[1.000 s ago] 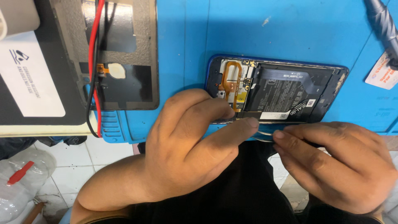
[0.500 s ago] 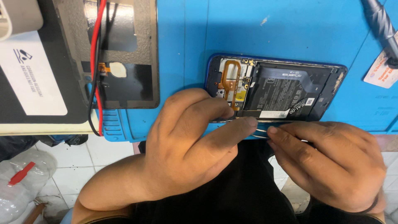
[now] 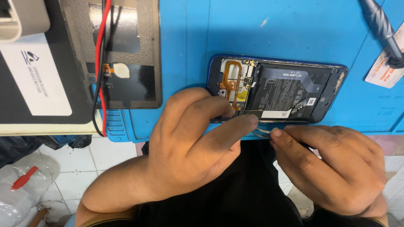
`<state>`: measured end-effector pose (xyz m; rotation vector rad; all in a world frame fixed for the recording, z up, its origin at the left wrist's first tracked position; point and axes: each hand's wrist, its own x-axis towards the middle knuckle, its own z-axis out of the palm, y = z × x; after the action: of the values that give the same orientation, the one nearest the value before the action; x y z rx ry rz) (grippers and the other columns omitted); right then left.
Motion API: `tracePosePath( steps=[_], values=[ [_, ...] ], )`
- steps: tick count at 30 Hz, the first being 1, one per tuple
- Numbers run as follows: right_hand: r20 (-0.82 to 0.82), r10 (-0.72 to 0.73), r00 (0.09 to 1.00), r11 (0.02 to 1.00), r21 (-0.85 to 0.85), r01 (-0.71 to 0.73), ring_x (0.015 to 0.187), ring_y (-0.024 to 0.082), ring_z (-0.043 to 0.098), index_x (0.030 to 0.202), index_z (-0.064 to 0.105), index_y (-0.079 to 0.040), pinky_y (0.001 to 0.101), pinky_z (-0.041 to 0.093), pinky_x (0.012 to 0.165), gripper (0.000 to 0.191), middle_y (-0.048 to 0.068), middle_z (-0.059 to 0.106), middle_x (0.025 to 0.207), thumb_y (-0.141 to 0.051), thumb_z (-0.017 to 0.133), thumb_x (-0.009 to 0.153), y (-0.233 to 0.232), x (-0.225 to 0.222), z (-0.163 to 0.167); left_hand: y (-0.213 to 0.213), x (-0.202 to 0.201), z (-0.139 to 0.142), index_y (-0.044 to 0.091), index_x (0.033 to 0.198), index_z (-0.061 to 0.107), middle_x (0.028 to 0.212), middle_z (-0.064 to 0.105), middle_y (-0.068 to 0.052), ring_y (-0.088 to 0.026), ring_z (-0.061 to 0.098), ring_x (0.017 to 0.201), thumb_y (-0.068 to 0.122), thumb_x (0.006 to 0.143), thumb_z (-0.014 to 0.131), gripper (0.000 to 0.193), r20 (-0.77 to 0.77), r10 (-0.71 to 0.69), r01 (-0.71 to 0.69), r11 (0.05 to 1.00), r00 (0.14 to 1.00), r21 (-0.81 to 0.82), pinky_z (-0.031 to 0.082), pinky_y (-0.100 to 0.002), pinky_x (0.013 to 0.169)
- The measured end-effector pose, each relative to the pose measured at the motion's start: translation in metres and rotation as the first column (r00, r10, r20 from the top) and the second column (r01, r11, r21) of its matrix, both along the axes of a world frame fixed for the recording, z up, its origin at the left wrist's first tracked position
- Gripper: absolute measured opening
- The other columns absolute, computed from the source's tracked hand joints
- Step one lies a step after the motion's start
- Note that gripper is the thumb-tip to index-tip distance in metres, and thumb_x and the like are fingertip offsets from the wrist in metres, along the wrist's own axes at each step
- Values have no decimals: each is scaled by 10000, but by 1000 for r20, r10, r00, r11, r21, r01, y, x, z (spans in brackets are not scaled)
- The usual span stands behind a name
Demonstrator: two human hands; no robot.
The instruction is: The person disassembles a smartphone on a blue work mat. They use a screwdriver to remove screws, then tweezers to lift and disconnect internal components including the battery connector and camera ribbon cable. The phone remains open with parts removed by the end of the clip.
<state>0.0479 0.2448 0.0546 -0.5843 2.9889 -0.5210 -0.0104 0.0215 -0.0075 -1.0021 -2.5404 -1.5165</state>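
An opened smartphone point(image 3: 290, 90) lies face down on the blue work mat point(image 3: 261, 33), its black battery, orange flex cable and circuit board exposed. My left hand point(image 3: 189, 147) rests on the phone's near left edge, fingers pressing the frame and thumb stretched along its lower edge. My right hand point(image 3: 332, 168) sits just below the phone's near edge, fingers closed on thin metal tweezers point(image 3: 263, 133) whose tips point left toward my left thumb.
The phone's removed back cover point(image 3: 126, 54) lies inside-up at the left with red and black wires point(image 3: 101, 63) across it. A dark pad with a white label point(image 3: 33, 75) is further left. A grey tool handle point(image 3: 381, 25) and a card point(image 3: 385, 73) lie at top right.
My right hand has shifted slightly to the right and down along the phone's near edge. My left hand has kept its place on the phone.
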Motion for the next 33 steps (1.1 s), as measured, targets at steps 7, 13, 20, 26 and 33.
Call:
tracePosePath(
  steps=[7, 13, 20, 26, 33],
  values=[
    [40, -65, 997, 997, 32, 64, 657, 182, 641, 998, 774, -46, 318, 474, 557, 279, 78, 726, 912, -50, 883, 740, -3, 3, 4, 1, 1, 3, 140, 1230, 653, 1103, 598, -58, -290, 581, 1092, 22, 800, 831, 480, -6, -6, 6, 1000, 1000, -17, 547, -397, 883],
    [73, -127, 989, 984, -113, 135, 707, 177, 671, 937, 718, -62, 313, 499, 599, 248, 56, 709, 906, -87, 886, 757, -5, 8, 2, -3, 2, 5, 137, 1234, 650, 1115, 593, -62, -292, 578, 1108, -10, 781, 805, 501, 7, 10, -10, 1000, 1000, -1, 544, -390, 892],
    [76, -221, 972, 963, -143, 230, 783, 186, 699, 970, 711, -62, 311, 516, 667, 256, 60, 717, 951, -109, 897, 802, -5, 11, -6, -3, 4, 2, 146, 1257, 626, 1132, 584, -62, -292, 575, 1118, -7, 800, 811, 517, -4, 11, -11, 1000, 1000, 18, 551, -388, 890],
    [87, -218, 972, 960, -160, 230, 711, 190, 687, 923, 728, -47, 317, 521, 622, 245, 81, 715, 904, -81, 903, 755, -5, 4, -12, -5, 1, 2, 159, 1264, 603, 1123, 591, -56, -293, 588, 1098, 3, 791, 829, 547, 6, 6, -6, 999, 1000, 32, 549, -395, 890],
    [96, -220, 971, 949, -209, 236, 756, 197, 712, 903, 717, -40, 309, 551, 659, 234, 93, 715, 916, -64, 883, 739, -6, -1, -14, -5, 0, -2, 160, 1303, 589, 1143, 585, -61, -287, 588, 1106, 20, 850, 839, 536, 19, -9, 8, 998, 1000, 58, 561, -399, 921]
  ],
)
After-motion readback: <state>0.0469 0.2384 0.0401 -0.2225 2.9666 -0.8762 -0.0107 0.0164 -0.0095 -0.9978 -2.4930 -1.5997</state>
